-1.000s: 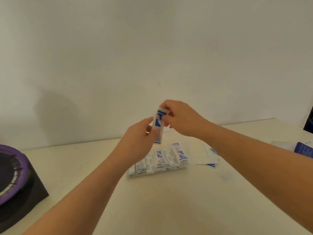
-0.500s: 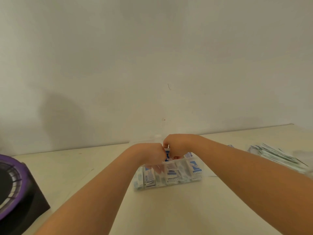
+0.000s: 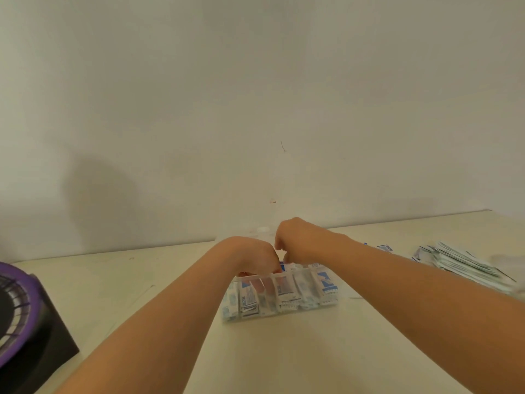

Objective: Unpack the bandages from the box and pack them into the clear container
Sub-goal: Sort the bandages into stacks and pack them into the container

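Note:
A clear compartmented container [image 3: 284,312] lies on the table in front of me, with white-and-blue wrapped bandages [image 3: 326,285] standing in its sections. My left hand [image 3: 252,257] reaches into a left-of-middle section; its fingertips show through the clear wall. My right hand [image 3: 298,240] hovers just above with curled fingers. Between the two hands they pinch a small stack of bandages [image 3: 282,266]; only its blue top edge shows. No box is in view.
A loose pile of wrapped bandages [image 3: 466,265] lies at the right, with a few more [image 3: 385,247] behind my right forearm. A black and purple round object [image 3: 25,322] stands at the left edge. A wall rises close behind the table.
Both hands have brought the bandage stack down from mid-air into the container. My view has shifted so that the pile at the right now shows.

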